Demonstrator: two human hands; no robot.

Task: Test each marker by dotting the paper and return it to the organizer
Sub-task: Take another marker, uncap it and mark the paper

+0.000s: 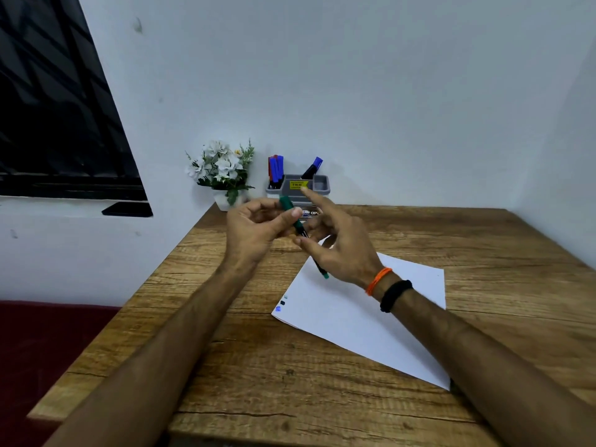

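Behind the hands, a grey organizer (317, 183) stands against the wall at the far edge of the wooden table (245, 359), with a cluster of blue and red markers (275, 167) upright in its left compartment and one blue-capped marker (313, 167) leaning in the middle one. A small white pot of artificial white flowers (222, 171) sits just to its left, and a dark window (54, 101) fills the upper left. The organizer carries a yellow sticker (297, 184) whose print is too small to read; lower on its front, the letters "OPL" show between the fingers, the rest covered. The left hand (254, 227) curls its fingers and thumb round the green cap end of a green marker (292, 209). The right hand (338, 250) pinches the marker's lower barrel between thumb and fingers, its index finger held out straight; the marker's green tail pokes out beneath the palm. The marker is held in the air above the far corner of a white paper (371, 314), which bears a few small dots (281, 303) near its left corner. Whether the cap is seated or parting cannot be made out.
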